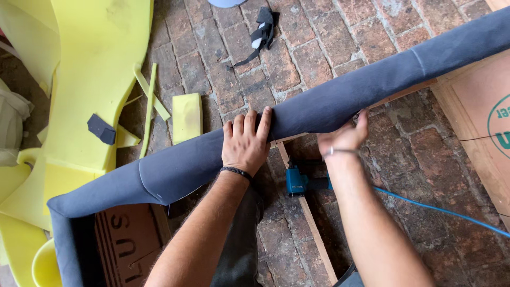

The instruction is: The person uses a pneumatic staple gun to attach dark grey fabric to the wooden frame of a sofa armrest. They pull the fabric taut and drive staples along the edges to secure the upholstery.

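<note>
Your left hand (244,142) lies flat and unclenched on the long grey fabric-covered padded rail (340,98), which runs across the red brick floor (297,53). Your right hand (345,137) pinches the fabric at the rail's underside. The covering looks soft and stretchy over a stiff core. Just below the rail lies a teal pneumatic stapler (296,182).

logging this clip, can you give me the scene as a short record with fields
setting: brick floor, seen from above
main piece: long padded rail covered in grey fabric, on a wooden frame
left hand: flat on the fabric, fingers spread
right hand: pressing at the lower edge of the fabric; what it grips is hidden
tool: blue power tool below the rail, with a blue hose
nearby: yellow foam sheets, foam offcut, black strap
</note>
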